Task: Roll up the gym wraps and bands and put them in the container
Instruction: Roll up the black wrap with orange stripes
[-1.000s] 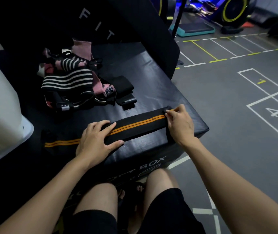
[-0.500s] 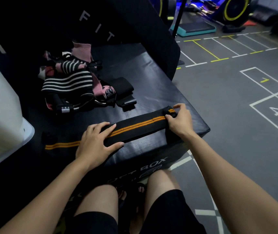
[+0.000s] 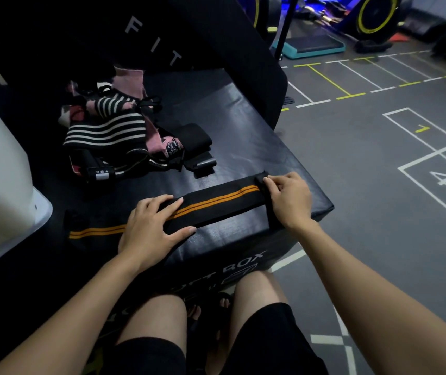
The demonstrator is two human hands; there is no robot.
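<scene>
Seen from the head camera, a black wrap with orange stripes lies flat along the padded surface's front edge. The left hand presses it with straight fingers; the right hand pinches its right end near the corner. A tangled pile of wraps lies behind, a white container at left, open floor at right.

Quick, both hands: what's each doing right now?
Left hand: open, fingers flat, pressing on the orange-striped wrap.
Right hand: pinching the wrap's end.
</scene>
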